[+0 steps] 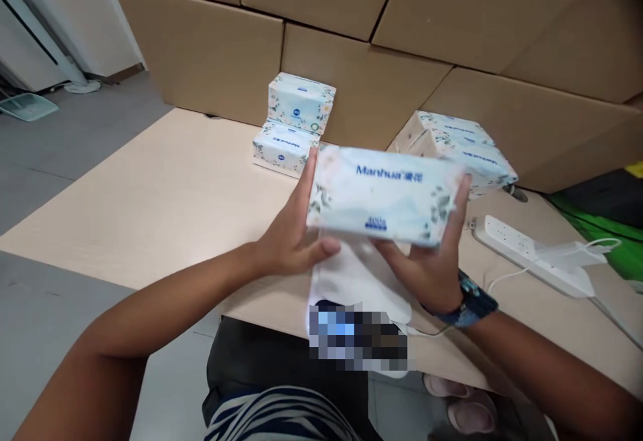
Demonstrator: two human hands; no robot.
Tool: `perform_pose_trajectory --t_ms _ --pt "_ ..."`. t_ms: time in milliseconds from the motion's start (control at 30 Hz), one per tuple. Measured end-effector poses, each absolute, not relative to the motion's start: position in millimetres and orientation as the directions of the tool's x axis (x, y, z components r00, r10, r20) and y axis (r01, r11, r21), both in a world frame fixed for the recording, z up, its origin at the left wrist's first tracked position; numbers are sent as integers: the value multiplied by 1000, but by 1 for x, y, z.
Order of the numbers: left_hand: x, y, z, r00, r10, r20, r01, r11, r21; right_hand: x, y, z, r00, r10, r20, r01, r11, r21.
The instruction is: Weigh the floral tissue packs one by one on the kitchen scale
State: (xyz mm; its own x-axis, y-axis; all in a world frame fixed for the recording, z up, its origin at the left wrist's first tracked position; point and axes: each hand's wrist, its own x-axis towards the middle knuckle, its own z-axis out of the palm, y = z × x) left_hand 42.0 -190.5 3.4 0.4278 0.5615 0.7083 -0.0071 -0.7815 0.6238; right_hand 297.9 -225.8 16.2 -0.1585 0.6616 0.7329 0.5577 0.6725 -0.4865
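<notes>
I hold a soft tissue pack (384,193), pale blue with floral print and blue lettering, above the table in both hands. My left hand (291,233) grips its left end, fingers up along the side and thumb beneath. My right hand (432,260) clasps the right end from below, with a dark watch on that wrist. White tissue (351,280) hangs down from under the pack between my hands.
Two matching packs (296,122) are stacked at the back of the light wooden table (165,193), and more packs (462,146) lie at the right. Cardboard boxes (351,39) form a wall behind. A white power strip (532,253) with a cable lies at the right.
</notes>
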Motion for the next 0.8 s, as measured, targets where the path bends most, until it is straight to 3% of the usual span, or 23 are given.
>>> perform_pose_trajectory --t_ms 167,300,400,533,633,733,800 --pt "8 -152 16 270 764 585 295 -644 705 260 -149 34 -188 697 692 496 676 -546" --pt "-18 -127 14 90 793 603 444 -573 688 230 -100 28 -226 678 700 509 695 -508" --pt "-30 -110 6 -4 770 638 441 -571 692 212 -78 19 -249 646 722 553 706 -442" --pt "-33 -89 -11 -79 746 662 260 -625 736 203 -70 10 -282 674 682 636 664 -393" --pt "-30 -80 -24 -102 802 589 210 -561 801 205 -76 15 -383 681 624 746 627 -226" --pt "-28 -79 -29 -139 858 494 285 -443 850 204 -85 34 -509 659 553 806 590 38" --pt "-28 -81 -28 -198 869 453 325 -378 867 199 -89 49 -559 676 480 811 566 148"
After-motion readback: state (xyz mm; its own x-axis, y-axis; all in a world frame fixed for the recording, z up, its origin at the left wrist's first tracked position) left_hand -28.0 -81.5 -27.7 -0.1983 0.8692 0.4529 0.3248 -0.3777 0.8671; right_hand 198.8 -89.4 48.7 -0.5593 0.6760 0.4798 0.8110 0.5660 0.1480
